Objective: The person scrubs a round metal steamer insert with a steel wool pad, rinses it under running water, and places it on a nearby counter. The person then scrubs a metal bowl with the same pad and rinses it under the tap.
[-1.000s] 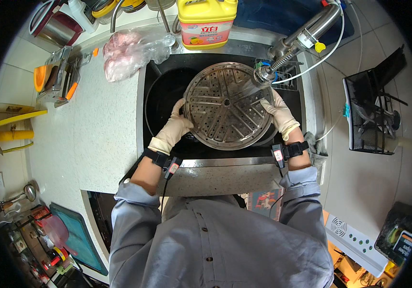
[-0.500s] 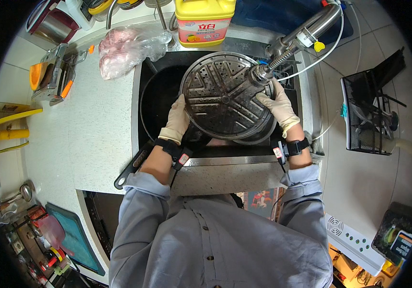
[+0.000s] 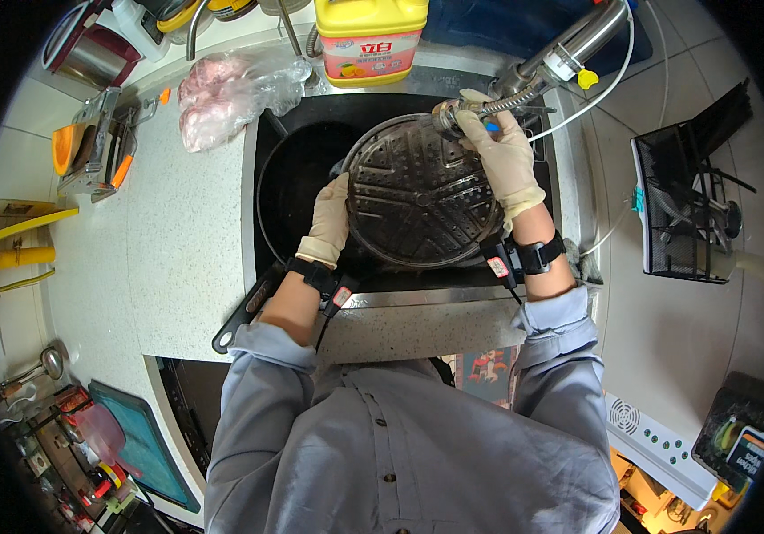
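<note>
A round perforated metal steamer plate [image 3: 424,203] with raised ribs is held tilted over the sink [image 3: 400,300]. My gloved left hand [image 3: 327,218] grips its left rim, the fingertips hidden behind it. At the plate's upper right, my gloved right hand [image 3: 508,165] is closed around the metal faucet spout [image 3: 448,117], which hangs over the plate's edge. Whether water runs cannot be made out. A dark pan [image 3: 297,182] lies in the left of the sink, beneath my left hand. Its black handle [image 3: 244,319] sticks out over the front edge.
Behind the sink stands a yellow detergent jug [image 3: 371,44]. A plastic bag of pinkish meat [image 3: 222,102] lies on the left counter, beside a metal grater [image 3: 101,147]. To the right are a thin white hose [image 3: 600,105] and a black mesh basket [image 3: 680,205] with utensils.
My right hand has let go of the plate's right rim and moved up and left onto the faucet spout. The spout has swung up and left. The plate sits slightly lower, still in my left hand.
</note>
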{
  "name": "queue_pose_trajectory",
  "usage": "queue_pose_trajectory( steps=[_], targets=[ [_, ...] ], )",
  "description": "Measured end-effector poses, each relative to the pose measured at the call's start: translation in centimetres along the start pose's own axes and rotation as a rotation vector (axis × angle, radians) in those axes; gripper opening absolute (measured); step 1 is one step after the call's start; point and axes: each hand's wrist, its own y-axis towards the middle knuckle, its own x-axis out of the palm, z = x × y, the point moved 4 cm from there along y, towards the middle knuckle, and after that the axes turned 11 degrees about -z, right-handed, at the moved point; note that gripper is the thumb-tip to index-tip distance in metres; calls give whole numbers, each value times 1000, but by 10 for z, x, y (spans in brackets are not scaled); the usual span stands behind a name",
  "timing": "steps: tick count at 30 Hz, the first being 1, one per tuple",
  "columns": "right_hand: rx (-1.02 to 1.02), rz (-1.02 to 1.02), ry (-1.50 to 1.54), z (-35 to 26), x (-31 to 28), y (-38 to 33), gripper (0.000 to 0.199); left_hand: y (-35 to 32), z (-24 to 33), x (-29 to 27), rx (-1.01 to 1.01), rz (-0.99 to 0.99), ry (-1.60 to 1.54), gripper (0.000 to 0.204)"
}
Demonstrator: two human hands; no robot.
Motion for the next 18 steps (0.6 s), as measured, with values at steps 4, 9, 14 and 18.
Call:
queue_pose_trajectory(
  steps=[4, 9, 14, 18],
  targets=[
    [140, 20, -240, -4, -13, -4, 30, 1, 3, -4, -27, 40, -6, 25],
    [160, -27, -223, -4, -11, -1, 28, -1, 6, -15, 95, 12, 221, 29],
    [157, -102, -117, -10, -8, -3, 31, 11, -1, -50, 72, 36, 349, 34],
    [298, -101, -326, -22, -25, -12, 32, 16, 7, -61, 111, 44, 236, 31]
  ],
)
